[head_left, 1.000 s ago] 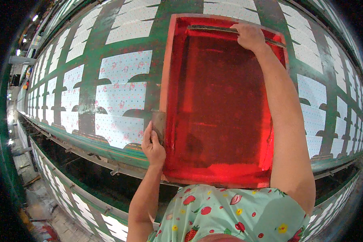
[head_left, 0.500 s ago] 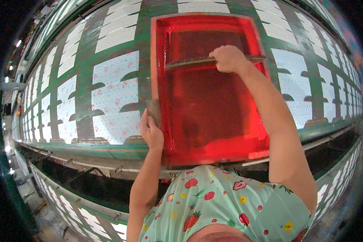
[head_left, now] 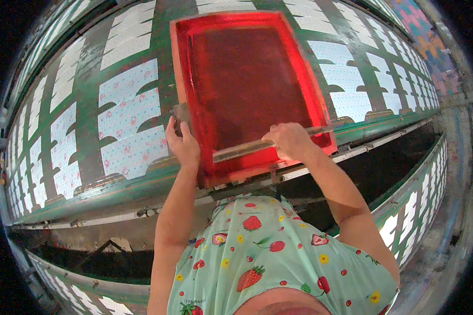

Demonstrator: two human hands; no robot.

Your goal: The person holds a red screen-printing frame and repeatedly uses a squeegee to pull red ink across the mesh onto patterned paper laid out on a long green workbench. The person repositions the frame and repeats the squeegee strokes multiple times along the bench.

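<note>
Right hand [head_left: 289, 140] is gripping a long flat bar [head_left: 242, 150], fingers closed over it; bar is lying slantwise, reaching out both sides of that hand. Red screen frame [head_left: 305, 79] is sitting under the bar, its dark mesh [head_left: 247, 84] mostly stretching beyond right hand. Left hand [head_left: 183, 144] is touching a greyish block [head_left: 181, 112] beside the frame; blurred, cannot tell whether clamped. Patterned sheets [head_left: 131, 113] are lying left of left hand on green table [head_left: 165, 58]. Judging: bar stroke is seemingly finishing; next move is probably calling for lifting the bar cleanly, frame steadied.
</note>
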